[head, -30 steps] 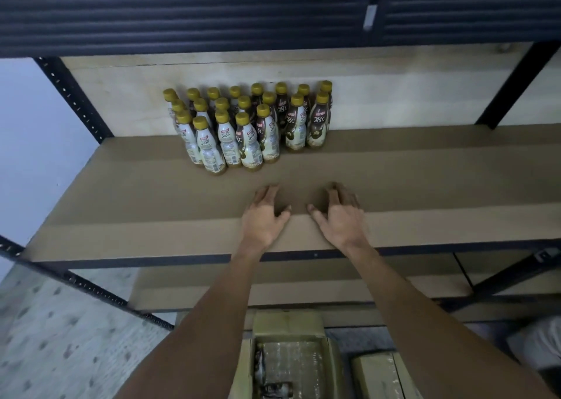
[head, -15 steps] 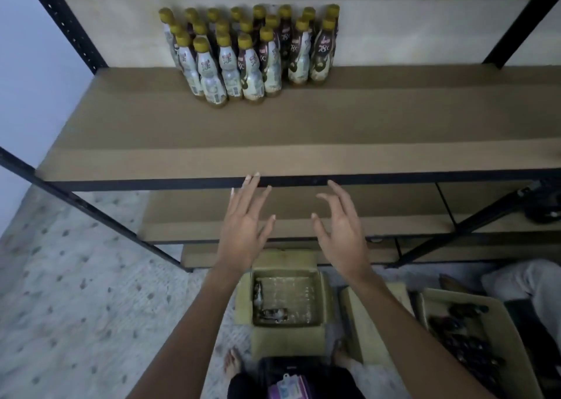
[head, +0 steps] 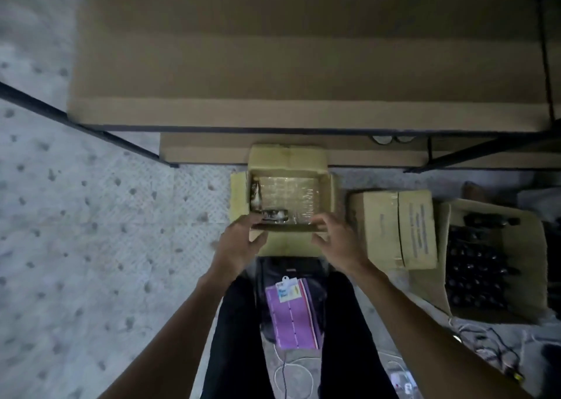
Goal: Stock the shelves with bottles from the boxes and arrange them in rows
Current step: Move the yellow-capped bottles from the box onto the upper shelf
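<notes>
Left hand (head: 239,242), right hand (head: 335,239) above open box (head: 288,158); two more boxes (head: 397,228) beside.

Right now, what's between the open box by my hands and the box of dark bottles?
A closed, taped cardboard box stands between the open box and the box of dark bottles; the head view shows it.

Purple rectangular card with a white tag (head: 290,316) hangs at centre — white looped cable (head: 293,374) on speckled grey floor (head: 76,246), tangled dark wires (head: 494,350) lower right.
</notes>
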